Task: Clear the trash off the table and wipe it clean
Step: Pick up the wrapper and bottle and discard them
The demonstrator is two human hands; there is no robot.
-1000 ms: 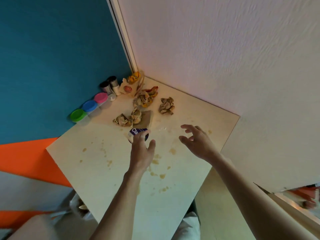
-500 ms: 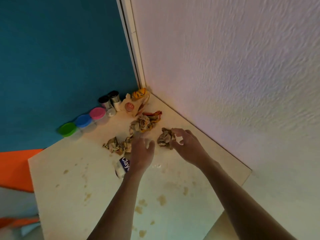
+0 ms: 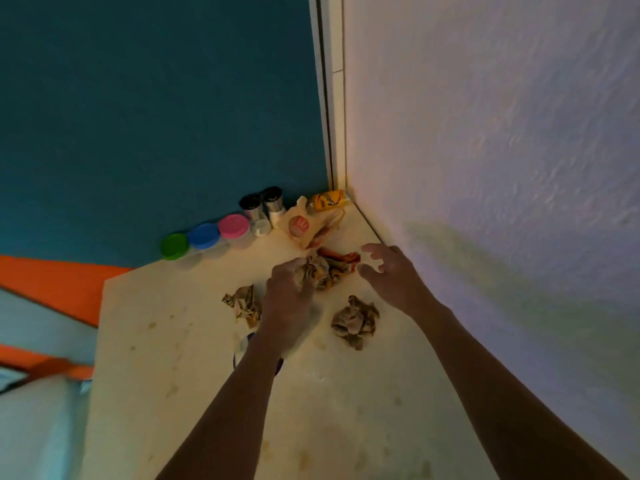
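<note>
While your left hand (image 3: 292,299) reaches over the stained table (image 3: 194,393), its fingers curl down onto a crumpled wad of wrapper (image 3: 323,271) near the far corner, touching the wad's near left side; whether they have actually closed around it you cannot tell from this angle. Your right hand (image 3: 391,278) hovers just to the right of that same wad, fingers spread and bent, holding nothing. A red and orange scrap (image 3: 343,258) lies against the far side of the wad. Two more crumpled balls sit on the table: a brown paper ball (image 3: 355,322) between your forearms, apart from both hands, and a striped crumpled wrapper (image 3: 244,303) just left of your left hand. Under your left wrist a small white and purple item (image 3: 242,344) peeks out, mostly hidden by the arm. Further back, a tan paper bag with a red logo (image 3: 303,225) lies on its side, with an orange packet (image 3: 329,199) wedged into the corner behind it. Along the teal wall stand two metal shakers (image 3: 263,204) and three tubs in a row with a pink lid (image 3: 233,226), a blue lid (image 3: 204,234) and a green lid (image 3: 175,245). Brownish spots dot the tabletop near you.
</note>
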